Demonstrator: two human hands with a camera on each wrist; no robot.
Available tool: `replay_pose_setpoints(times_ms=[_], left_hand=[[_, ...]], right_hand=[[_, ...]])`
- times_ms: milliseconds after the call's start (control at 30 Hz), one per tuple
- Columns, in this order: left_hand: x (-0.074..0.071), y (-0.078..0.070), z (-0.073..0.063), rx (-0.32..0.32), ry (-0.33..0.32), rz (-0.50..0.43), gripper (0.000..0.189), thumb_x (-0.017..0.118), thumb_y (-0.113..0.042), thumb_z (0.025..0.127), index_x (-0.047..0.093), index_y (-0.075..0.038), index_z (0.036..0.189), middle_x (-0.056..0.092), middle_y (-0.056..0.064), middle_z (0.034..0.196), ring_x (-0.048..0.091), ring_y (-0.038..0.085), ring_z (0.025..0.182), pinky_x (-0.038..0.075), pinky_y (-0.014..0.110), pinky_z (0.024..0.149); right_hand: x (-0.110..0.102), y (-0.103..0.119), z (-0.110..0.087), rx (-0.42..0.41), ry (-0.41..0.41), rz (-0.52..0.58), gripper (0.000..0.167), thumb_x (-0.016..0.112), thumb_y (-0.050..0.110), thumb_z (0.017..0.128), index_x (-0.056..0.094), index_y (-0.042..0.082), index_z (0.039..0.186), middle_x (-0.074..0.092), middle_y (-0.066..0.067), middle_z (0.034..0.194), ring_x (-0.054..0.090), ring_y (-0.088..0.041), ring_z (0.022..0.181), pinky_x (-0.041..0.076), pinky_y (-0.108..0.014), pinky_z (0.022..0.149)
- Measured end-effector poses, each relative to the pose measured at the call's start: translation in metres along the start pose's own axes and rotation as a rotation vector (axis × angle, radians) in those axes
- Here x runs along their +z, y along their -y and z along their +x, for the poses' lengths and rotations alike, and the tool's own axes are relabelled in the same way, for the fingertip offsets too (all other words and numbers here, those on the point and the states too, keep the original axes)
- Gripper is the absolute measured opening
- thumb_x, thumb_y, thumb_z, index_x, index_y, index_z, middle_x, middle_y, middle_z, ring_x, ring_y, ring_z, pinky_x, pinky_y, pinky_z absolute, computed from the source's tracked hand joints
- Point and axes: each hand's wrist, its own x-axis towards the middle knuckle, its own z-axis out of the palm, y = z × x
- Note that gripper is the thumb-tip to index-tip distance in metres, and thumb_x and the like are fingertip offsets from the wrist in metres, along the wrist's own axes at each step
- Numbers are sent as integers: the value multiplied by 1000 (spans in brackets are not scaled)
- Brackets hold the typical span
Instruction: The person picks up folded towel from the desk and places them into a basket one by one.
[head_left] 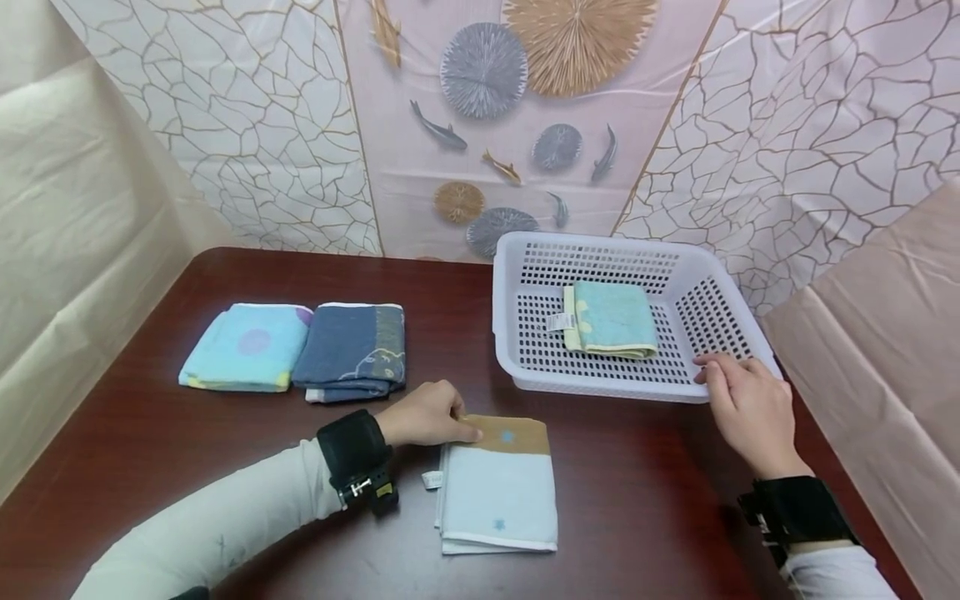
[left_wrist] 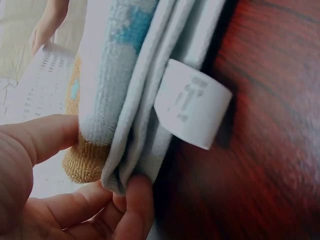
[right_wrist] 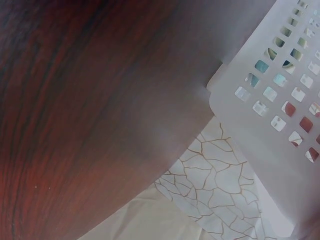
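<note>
My left hand [head_left: 431, 414] pinches the brown-banded far left corner of a folded white towel [head_left: 498, 496] with small blue stars. In the left wrist view the thumb [left_wrist: 50, 135] lies over the brown band, the fingers are under the folded layers, and a white label [left_wrist: 192, 105] sticks out from the side. At the near right corner of a white plastic basket [head_left: 600, 387], my right hand [head_left: 753, 408] holds the rim. Inside that basket lies a folded green towel [head_left: 615, 317] with a yellow edge. The right wrist view shows the basket's perforated wall [right_wrist: 250, 115], with hardly any of the hand.
On the left of the dark red wooden table [head_left: 637, 500], a folded light blue towel [head_left: 251, 346] lies beside a folded dark blue towel [head_left: 345, 346]. Patterned cloth [head_left: 262, 108] hangs behind the table, and plain cloth borders both sides.
</note>
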Motion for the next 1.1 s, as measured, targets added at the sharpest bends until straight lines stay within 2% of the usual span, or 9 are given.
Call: replay_pose_setpoints(times_ms=[267, 500, 633, 767, 867, 1000, 1100], left_hand=[[7, -10, 5, 28, 8, -5, 52, 75, -29, 87, 41, -17, 50, 27, -8, 51, 25, 8, 48, 22, 23, 49], [11, -15, 8, 27, 19, 0, 52, 75, -30, 87, 41, -17, 50, 27, -8, 51, 25, 8, 47, 22, 23, 49], [10, -16, 8, 36, 23, 2, 44, 75, -29, 88, 50, -15, 54, 32, -7, 52, 29, 8, 48, 24, 23, 49], [8, -16, 6, 34, 26, 11, 32, 75, -31, 88, 63, -13, 64, 41, -7, 54, 35, 8, 51, 27, 23, 50], [6, -17, 3, 33, 27, 24, 26, 75, -33, 88, 68, -12, 72, 47, -7, 58, 40, 8, 54, 30, 22, 52], [2, -16, -1, 48, 28, 38, 23, 74, -34, 88, 72, -12, 83, 59, -6, 68, 49, 8, 60, 37, 22, 55], [-3, -13, -5, 57, 34, 30, 22, 73, -33, 89, 73, -11, 90, 66, -5, 76, 54, 8, 65, 42, 22, 59]], right_hand=[[0, 2, 0, 0, -10, -1, 33, 41, 16, 103, 70, 6, 92, 73, -19, 88, 55, -37, 87, 33, -59, 73], [0, 1, 1, -12, -18, -10, 32, 41, 16, 102, 70, 6, 91, 73, -19, 89, 55, -36, 84, 34, -58, 70], [-1, 0, 2, -21, -4, 1, 32, 41, 16, 103, 69, 6, 92, 73, -19, 90, 54, -36, 84, 34, -59, 72], [-4, 0, 4, -22, 23, 10, 32, 41, 18, 104, 69, 7, 93, 73, -19, 95, 55, -35, 86, 35, -59, 72], [-7, -1, 5, -26, 56, 18, 32, 40, 22, 106, 68, 7, 103, 73, -17, 96, 55, -36, 89, 35, -59, 73], [-13, 0, 6, -29, 121, 42, 36, 37, 27, 108, 60, 6, 124, 71, -16, 95, 54, -38, 95, 34, -57, 74], [-22, 0, 7, 2, 166, 58, 41, 36, 31, 108, 53, 5, 134, 69, -21, 103, 49, -41, 105, 35, -59, 77]])
